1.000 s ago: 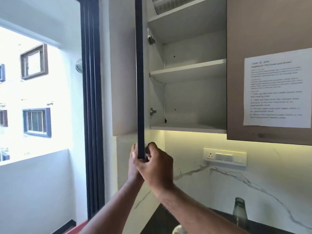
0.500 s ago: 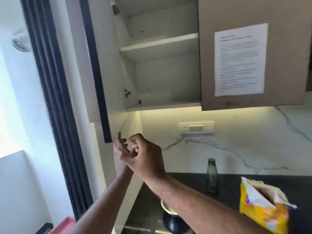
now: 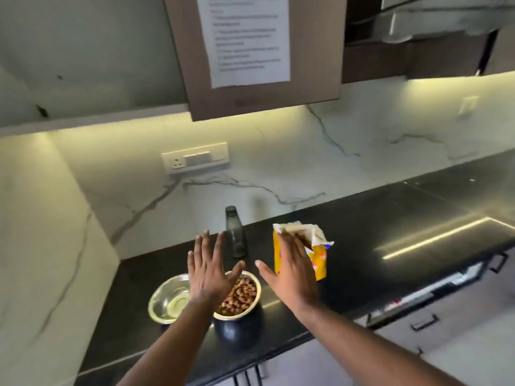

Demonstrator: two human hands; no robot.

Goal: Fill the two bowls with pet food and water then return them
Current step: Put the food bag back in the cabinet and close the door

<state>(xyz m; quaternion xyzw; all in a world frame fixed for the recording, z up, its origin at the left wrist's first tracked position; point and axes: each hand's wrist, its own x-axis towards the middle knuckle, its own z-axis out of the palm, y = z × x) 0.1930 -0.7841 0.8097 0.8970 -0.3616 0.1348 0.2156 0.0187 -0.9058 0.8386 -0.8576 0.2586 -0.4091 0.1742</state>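
Two steel bowls stand side by side on the black counter [image 3: 362,263]. The left bowl [image 3: 167,300] holds clear water. The right bowl [image 3: 242,296], with a dark blue outside, is full of brown pet food. My left hand [image 3: 207,270] hovers flat over the gap between the bowls, fingers spread, holding nothing. My right hand [image 3: 289,270] is spread flat to the right of the food bowl, in front of an opened yellow pet food bag [image 3: 317,260]. A dark bottle [image 3: 236,235] stands behind the bowls.
The marble backsplash carries a socket panel [image 3: 195,158]. Overhead, a brown cabinet door [image 3: 315,51] bears a printed sheet [image 3: 248,37]. The counter runs on to the right, with drawer handles [image 3: 423,323] below its front edge. A white side wall [image 3: 41,246] bounds the counter's left end.
Both hands have let go of the upper cabinet door and dropped over the counter, now spread flat. The view has tilted down from the cabinet to the bowls.
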